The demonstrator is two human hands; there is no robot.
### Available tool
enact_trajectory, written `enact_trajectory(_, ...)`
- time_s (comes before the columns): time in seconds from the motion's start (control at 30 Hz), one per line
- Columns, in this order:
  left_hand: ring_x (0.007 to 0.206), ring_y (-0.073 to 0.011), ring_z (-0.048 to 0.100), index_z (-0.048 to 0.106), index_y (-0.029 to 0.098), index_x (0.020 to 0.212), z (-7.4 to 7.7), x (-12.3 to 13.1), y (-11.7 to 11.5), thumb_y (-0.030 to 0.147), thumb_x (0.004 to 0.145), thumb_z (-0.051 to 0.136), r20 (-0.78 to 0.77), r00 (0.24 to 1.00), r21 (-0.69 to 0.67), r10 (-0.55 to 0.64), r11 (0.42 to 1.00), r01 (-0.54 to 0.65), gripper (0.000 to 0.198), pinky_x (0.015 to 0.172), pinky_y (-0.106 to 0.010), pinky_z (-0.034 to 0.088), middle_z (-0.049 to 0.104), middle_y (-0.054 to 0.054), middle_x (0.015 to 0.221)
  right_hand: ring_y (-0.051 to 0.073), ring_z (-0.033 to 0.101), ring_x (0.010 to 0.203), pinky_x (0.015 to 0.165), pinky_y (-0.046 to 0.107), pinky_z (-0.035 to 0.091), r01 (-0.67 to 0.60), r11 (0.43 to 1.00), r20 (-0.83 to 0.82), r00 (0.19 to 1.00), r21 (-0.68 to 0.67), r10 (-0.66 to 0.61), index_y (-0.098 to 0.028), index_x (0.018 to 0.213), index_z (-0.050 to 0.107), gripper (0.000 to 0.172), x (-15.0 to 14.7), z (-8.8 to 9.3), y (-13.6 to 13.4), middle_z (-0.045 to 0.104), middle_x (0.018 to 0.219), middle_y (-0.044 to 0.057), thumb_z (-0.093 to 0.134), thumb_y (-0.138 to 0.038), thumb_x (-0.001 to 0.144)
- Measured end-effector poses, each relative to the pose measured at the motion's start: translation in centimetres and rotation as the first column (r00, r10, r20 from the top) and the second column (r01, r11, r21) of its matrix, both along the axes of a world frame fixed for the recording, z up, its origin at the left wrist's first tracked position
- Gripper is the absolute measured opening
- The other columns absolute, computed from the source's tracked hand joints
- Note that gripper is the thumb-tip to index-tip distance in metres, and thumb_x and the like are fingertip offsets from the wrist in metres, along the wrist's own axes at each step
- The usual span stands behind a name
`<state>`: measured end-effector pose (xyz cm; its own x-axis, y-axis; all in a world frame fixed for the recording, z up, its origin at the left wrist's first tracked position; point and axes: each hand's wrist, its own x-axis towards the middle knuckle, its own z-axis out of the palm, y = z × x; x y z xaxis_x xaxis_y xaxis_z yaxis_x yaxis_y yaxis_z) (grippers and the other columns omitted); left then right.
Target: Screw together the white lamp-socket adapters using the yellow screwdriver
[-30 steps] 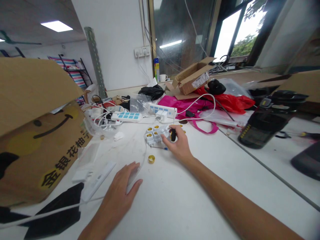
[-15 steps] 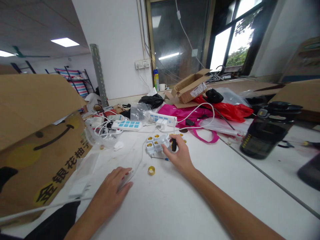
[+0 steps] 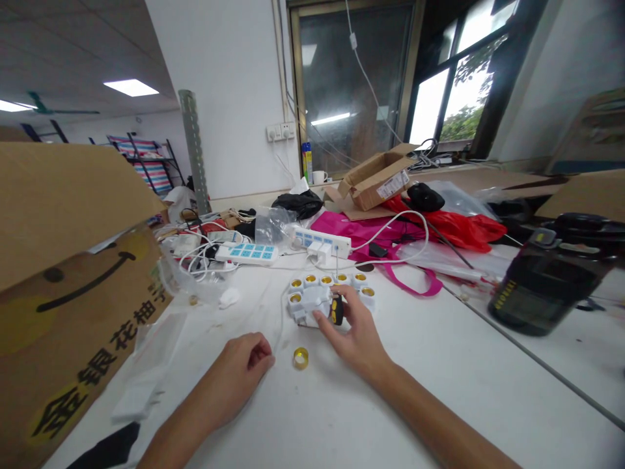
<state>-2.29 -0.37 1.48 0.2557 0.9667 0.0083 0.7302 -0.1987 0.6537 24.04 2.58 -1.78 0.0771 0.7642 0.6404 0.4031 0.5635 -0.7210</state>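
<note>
The right hand (image 3: 354,335) pinches a black-and-yellow screwdriver (image 3: 336,309) between thumb and fingers, its handle standing nearly upright against a white cluster of lamp sockets (image 3: 312,301), which lies on the table (image 3: 439,404) just left of the grip. The right hand is the nearer one; the left hand (image 3: 239,368), loosely curled and empty, rests apart, beside a gold ring (image 3: 301,357).

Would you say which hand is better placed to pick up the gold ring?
Left, probably: the left hand is empty and beside the gold ring, while the right hand is busy holding a screwdriver against the white sockets.
</note>
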Motion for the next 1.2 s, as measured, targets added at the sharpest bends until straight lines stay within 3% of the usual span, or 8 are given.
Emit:
enact_trajectory(0.1,0.093,-0.0249,0.069,0.076,0.021,0.106,0.0,0.9,-0.6,0.035,0.095,0.071,0.019,1.0,0.006,-0.004,1.0,0.004,0.019,0.085,-0.035,0.05,0.076,-0.005,0.1,0.021,0.073,0.086,0.08,0.037,0.064,-0.129,0.975,-0.077,0.99,-0.182,0.117,-0.025,0.128,0.054,0.039,-1.1,-0.2,-0.9,0.072,0.103,0.004,0.07,-0.048,0.101)
enact_trajectory(0.2,0.112,-0.0298,0.068,0.076,0.024,0.119,-1.2,2.7,-1.4,0.032,0.083,0.089,0.045,0.998,0.081,-0.043,0.996,0.04,0.039,0.101,-0.043,0.052,0.073,-0.007,0.12,0.023,0.076,0.092,0.083,0.037,0.065,-0.171,0.957,-0.08,0.984,-0.233,0.156,-0.025,0.129,0.052,0.042,-1.7,-0.4,-1.3,0.073,0.106,0.006,0.07,-0.051,0.101)
enact_trajectory(0.37,0.106,-0.0297,0.067,0.073,0.022,0.108,-3.9,4.5,-1.7,0.014,0.092,0.077,-0.012,0.988,0.379,-0.152,0.914,0.145,0.018,0.096,-0.047,0.054,0.072,-0.008,0.112,0.02,0.073,0.085,0.081,0.036,0.064,-0.117,0.979,-0.052,0.993,-0.169,0.11,-0.026,0.128,0.054,0.037,-1.7,-0.6,-1.4,0.07,0.103,0.003,0.071,-0.045,0.102)
enact_trajectory(0.57,0.101,-0.025,0.067,0.068,0.021,0.113,-3.7,4.2,-2.3,0.002,0.09,0.069,-0.055,0.959,0.584,-0.277,0.77,0.256,0.03,0.088,-0.039,0.058,0.071,-0.008,0.112,0.017,0.07,0.085,0.078,0.032,0.062,-0.041,0.998,0.006,0.999,-0.046,0.041,-0.027,0.129,0.056,0.034,-1.7,-0.7,-1.4,0.07,0.106,0.002,0.073,-0.035,0.101)
enact_trajectory(0.77,0.105,-0.0255,0.071,0.066,0.023,0.121,-4.0,3.3,-2.8,0.017,0.081,0.09,-0.099,0.932,0.54,-0.349,0.768,0.345,0.048,0.09,-0.037,0.063,0.074,-0.007,0.117,0.02,0.073,0.099,0.084,0.031,0.063,0.034,0.999,0.062,0.997,0.041,-0.037,-0.027,0.128,0.058,0.033,-1.6,-0.4,-1.4,0.073,0.115,0.005,0.074,-0.033,0.1)
enact_trajectory(0.87,0.108,-0.0278,0.073,0.065,0.025,0.127,-3.9,1.8,-2.4,0.034,0.075,0.1,-0.107,0.964,0.531,-0.241,0.806,0.261,0.064,0.093,-0.039,0.064,0.075,-0.007,0.12,0.021,0.073,0.102,0.093,0.034,0.062,0.1,0.99,0.062,0.992,0.104,-0.107,-0.027,0.131,0.059,0.035,-1.4,-0.5,-1.3,0.073,0.115,0.005,0.073,-0.035,0.1)
enact_trajectory(1.03,0.095,-0.0237,0.073,0.069,0.026,0.113,-2.8,-0.4,-1.3,0.022,0.07,0.094,-0.115,0.99,0.244,-0.078,0.964,0.104,0.049,0.086,-0.034,0.06,0.074,-0.001,0.104,0.024,0.074,0.102,0.092,0.037,0.063,0.251,0.968,-0.03,0.968,0.021,-0.25,-0.024,0.129,0.062,0.036,-0.8,-1.5,-0.4,0.074,0.116,0.009,0.073,-0.046,0.102)
enact_trajectory(1.2,0.084,-0.0188,0.072,0.068,0.025,0.103,-3.0,-1.3,-1.0,0.013,0.07,0.081,-0.117,0.988,0.158,-0.102,0.98,0.12,0.037,0.08,-0.028,0.057,0.073,0.002,0.094,0.018,0.067,0.089,0.076,0.029,0.061,0.299,0.954,-0.069,0.953,0.031,-0.296,-0.023,0.124,0.063,0.029,0.7,-0.5,-0.5,0.068,0.109,0.007,0.072,-0.042,0.104)
